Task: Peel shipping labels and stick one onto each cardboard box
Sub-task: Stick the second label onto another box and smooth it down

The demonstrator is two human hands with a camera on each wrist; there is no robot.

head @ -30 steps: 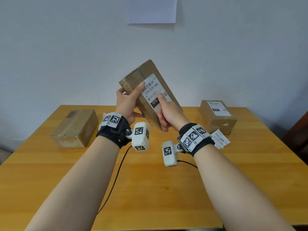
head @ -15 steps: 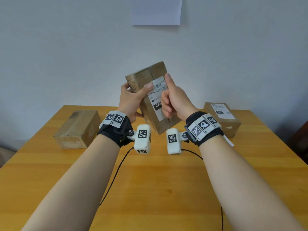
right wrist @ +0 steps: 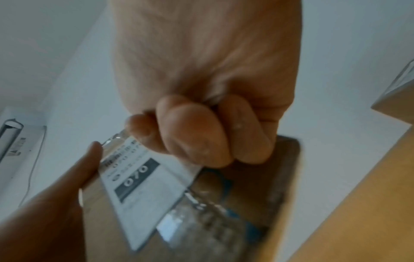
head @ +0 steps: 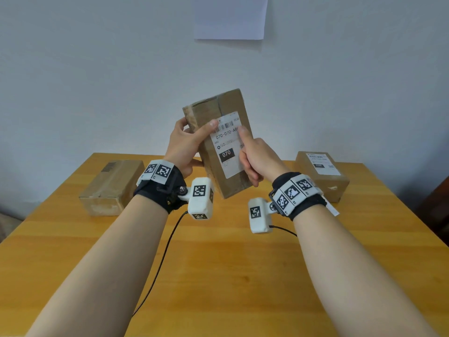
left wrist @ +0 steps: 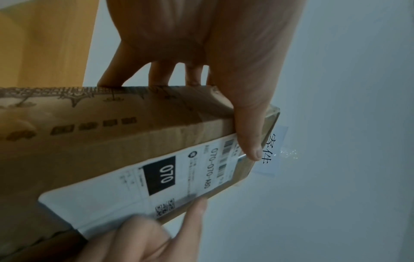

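A brown cardboard box [head: 218,110] is held upright in the air above the table. A white shipping label [head: 226,152] marked 070 lies flat on its front face. My left hand [head: 184,144] grips the box's left edge: thumb on the label's top left corner, fingers behind. My right hand [head: 255,159] is at the box's right edge, fingers curled into a fist and thumb pressing the label's upper right part. The left wrist view shows the left hand [left wrist: 201,44] clamping the box [left wrist: 112,138] and label [left wrist: 156,177]. The right wrist view is blurred: fist [right wrist: 201,88], label [right wrist: 147,186].
On the wooden table [head: 218,263], an unlabelled cardboard box [head: 111,186] lies at the back left. A second box [head: 323,181] with a white label [head: 322,164] stands at the back right. A black cable [head: 158,263] runs between my forearms. A paper sheet [head: 229,18] hangs on the wall.
My right thumb has slid from the middle of the label up its right side. The box has turned more upright in my left hand.
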